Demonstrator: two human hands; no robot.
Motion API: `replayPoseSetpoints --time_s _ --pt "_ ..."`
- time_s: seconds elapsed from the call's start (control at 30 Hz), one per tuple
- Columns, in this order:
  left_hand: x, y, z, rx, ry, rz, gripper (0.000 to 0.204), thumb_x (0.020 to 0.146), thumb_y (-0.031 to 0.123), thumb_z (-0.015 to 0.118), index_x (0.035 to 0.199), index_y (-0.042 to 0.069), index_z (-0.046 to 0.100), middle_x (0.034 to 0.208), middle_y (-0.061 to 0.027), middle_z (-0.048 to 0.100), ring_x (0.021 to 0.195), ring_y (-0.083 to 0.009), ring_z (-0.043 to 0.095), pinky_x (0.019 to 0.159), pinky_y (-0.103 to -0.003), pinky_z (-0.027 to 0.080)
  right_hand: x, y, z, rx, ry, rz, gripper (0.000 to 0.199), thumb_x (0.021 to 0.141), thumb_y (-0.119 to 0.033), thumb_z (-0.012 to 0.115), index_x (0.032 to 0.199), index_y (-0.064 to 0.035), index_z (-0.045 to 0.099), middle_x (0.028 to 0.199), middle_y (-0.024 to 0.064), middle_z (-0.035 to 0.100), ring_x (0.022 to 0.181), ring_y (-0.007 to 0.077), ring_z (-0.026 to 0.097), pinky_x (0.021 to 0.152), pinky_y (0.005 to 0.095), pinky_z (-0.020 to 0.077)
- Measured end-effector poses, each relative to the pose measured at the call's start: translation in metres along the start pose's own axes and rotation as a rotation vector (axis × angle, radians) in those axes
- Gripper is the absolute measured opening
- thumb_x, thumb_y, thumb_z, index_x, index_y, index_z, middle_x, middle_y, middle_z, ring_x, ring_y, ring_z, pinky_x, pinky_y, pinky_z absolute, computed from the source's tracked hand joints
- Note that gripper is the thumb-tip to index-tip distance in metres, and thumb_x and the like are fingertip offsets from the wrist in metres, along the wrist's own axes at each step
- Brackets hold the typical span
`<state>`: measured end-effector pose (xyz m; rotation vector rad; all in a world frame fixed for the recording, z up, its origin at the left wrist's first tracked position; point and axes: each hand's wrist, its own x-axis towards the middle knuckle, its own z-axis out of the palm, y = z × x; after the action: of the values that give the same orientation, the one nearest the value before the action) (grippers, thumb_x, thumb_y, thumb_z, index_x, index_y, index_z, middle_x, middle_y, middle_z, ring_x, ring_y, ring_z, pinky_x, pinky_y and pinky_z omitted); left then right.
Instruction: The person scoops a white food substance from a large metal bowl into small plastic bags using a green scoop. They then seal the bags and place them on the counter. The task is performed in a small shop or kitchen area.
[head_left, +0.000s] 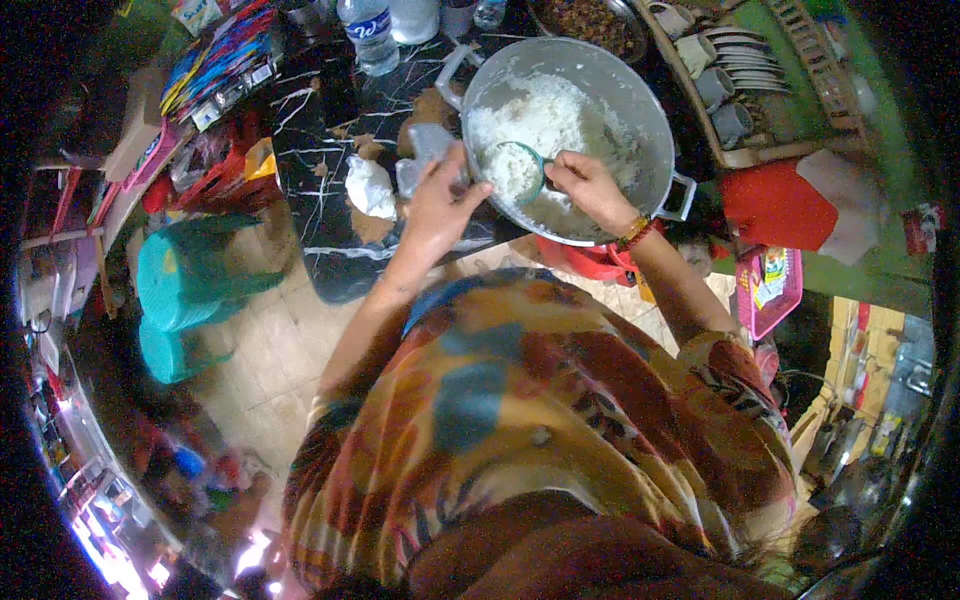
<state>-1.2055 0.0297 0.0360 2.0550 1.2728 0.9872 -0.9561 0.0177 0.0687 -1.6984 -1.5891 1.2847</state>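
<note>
A large metal pot (640, 100) of white cooked rice (540, 115) stands on the dark marbled counter (320, 130). My right hand (590, 185) grips a small green cup (515, 170) heaped with rice, held over the pot's near rim. My left hand (435, 200) holds a clear plastic bag (425, 150) just left of the cup, beside the pot's handle. A filled white bag of rice (370, 187) lies on the counter to the left.
Water bottles (370, 30) stand at the counter's back. A wooden rack with cups and plates (730, 70) sits at the right, a red lid (775, 205) below it. Stacked teal stools (190, 280) stand on the tiled floor at the left.
</note>
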Motion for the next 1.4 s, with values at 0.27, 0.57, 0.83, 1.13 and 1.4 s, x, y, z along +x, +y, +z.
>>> replayPoseSetpoints --time_s 0.27,0.57,0.83,1.13,1.4 --pt "0.093 0.047 -0.083 -1.055 -0.034 -0.257 0.055 0.091 0.032 0.047 0.138 0.005 0.039 0.135 -0.0043 0.045 0.098 -0.0132 0.051 0.074 -0.027 0.043 -0.005 0.002 -0.028 0.617 0.228 0.013 0.033 0.091 -0.024 0.05 0.109 0.003 0.056 0.105 0.0064 0.056 0.09 0.0158 0.054 0.08 0.0296 0.0456" --pt "0.161 0.061 -0.041 -1.75 -0.704 -0.245 0.073 0.081 0.039 0.041 0.144 0.007 0.028 0.148 -0.0039 0.032 0.066 -0.0109 0.046 0.053 -0.022 0.037 0.0 -0.045 -0.107 0.81 0.039 -0.344 0.039 0.084 -0.016 0.047 0.117 0.0006 0.057 0.121 0.0099 0.057 0.111 0.0212 0.055 0.097 0.0332 0.0411" --pt "0.102 0.114 -0.018 -1.771 -0.581 -0.255 0.085 0.073 0.036 0.052 0.146 0.007 0.02 0.15 -0.0055 0.027 0.111 -0.0248 0.052 0.085 -0.041 0.049 0.042 -0.084 -0.119 0.262 0.119 -0.028 0.035 0.09 -0.028 0.057 0.107 0.0022 0.061 0.1 0.0047 0.065 0.09 0.0165 0.062 0.081 0.0329 0.0494" --pt "0.088 0.102 0.002 -1.545 -0.349 -0.26 0.065 0.084 -0.006 0.056 0.14 0.004 0.026 0.12 -0.0097 0.053 0.092 -0.0156 0.06 0.08 -0.029 0.051 0.047 -0.172 -0.082 -1.248 -0.045 -0.315 0.029 0.074 -0.023 0.061 0.083 0.0035 0.068 0.083 0.0249 0.065 0.079 0.0387 0.065 0.072 0.0452 0.0531" --pt "0.09 0.107 -0.033 -1.61 -0.451 -0.246 0.063 0.082 -0.003 0.06 0.139 0.007 0.035 0.131 -0.0024 0.046 0.09 -0.012 0.058 0.08 -0.027 0.052 0.044 -0.185 -0.11 -1.327 -0.062 -0.362 0.046 0.081 -0.045 0.059 0.081 0.0011 0.067 0.075 0.0217 0.063 0.075 0.0379 0.062 0.07 0.044 0.0484"
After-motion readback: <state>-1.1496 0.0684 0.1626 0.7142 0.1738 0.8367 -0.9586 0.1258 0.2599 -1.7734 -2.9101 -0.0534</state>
